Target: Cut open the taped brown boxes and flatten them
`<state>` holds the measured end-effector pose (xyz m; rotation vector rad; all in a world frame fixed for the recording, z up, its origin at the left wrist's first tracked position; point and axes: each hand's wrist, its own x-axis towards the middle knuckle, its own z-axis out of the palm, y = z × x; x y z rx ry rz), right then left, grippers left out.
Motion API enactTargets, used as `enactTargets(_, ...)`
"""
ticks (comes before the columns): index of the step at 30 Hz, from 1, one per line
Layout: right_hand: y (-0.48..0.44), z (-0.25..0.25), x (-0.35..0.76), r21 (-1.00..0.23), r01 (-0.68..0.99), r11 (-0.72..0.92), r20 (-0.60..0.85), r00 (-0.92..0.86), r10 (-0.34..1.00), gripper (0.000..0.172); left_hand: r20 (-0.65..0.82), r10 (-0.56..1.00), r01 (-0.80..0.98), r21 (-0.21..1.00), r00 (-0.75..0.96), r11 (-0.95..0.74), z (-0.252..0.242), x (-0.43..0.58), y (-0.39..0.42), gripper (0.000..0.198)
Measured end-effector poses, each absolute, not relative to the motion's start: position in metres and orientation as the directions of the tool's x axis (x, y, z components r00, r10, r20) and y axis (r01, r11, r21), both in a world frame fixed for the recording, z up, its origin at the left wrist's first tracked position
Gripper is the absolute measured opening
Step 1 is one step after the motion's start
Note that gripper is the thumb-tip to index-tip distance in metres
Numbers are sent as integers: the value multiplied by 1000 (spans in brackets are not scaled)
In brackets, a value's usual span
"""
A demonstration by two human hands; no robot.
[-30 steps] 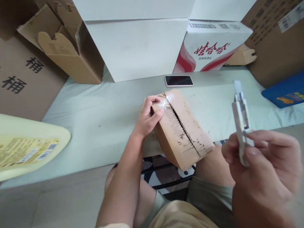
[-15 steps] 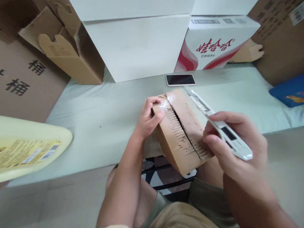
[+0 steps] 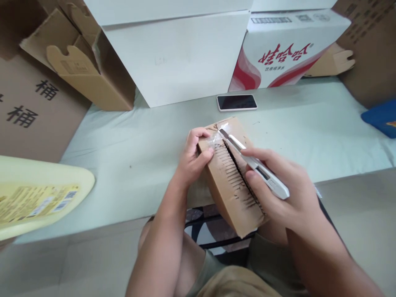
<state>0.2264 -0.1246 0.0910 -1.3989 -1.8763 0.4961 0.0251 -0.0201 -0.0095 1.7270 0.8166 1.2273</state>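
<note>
The pale green counter (image 3: 130, 152) carried a large white carton (image 3: 176, 57) at the back. A red-and-white printed carton (image 3: 287, 49) stood to its right and brown cartons (image 3: 31, 111) to its left. A yellow container (image 3: 37, 194) lay at the near left edge.

The small brown box (image 3: 229, 181) was tilted at the counter's near edge above the person's knees. Its long axis ran from far left to near right, with the scored centre seam following that axis.

The left hand (image 3: 193, 159) held the box's far left corner in a closed grip, thumb on the taped top. The right hand (image 3: 284, 198), lying over the near right end, pinched a white utility knife (image 3: 256, 167) between thumb and fingers.

The knife lay along the seam, blade pointing away toward the left thumb. Whether the tip had entered the seam could not be told.

A phone (image 3: 236, 102) lay face up just beyond the box.
</note>
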Motion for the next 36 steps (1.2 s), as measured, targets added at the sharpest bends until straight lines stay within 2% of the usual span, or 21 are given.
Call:
enactTargets(11, -123, 92, 222, -611, 694, 380, 357, -187, 915, 26, 409, 861, 33, 898, 303, -438, -11, 25, -21, 27)
enactTargets(18, -120, 94, 219, -516, 767, 382, 333, -231, 914, 30, 431, 848, 42, 885, 307, -464, -13, 26, -19, 29)
enactTargets(25, -122, 95, 220, -564, 728, 390, 363, -206, 909, 25, 442, 846, 62, 876, 298, -479, -14, 27, -19, 27)
enactTargets(31, -121, 95, 220, -559, 746, 362, 317, -211, 925, 27, 430, 854, 32, 888, 294, -458, -13, 27, -19, 29)
enactTargets(36, -123, 97, 221, -634, 685, 359, 339, -172, 925, 21, 390, 876, 23, 910, 284, -413, -11, 28, -21, 29)
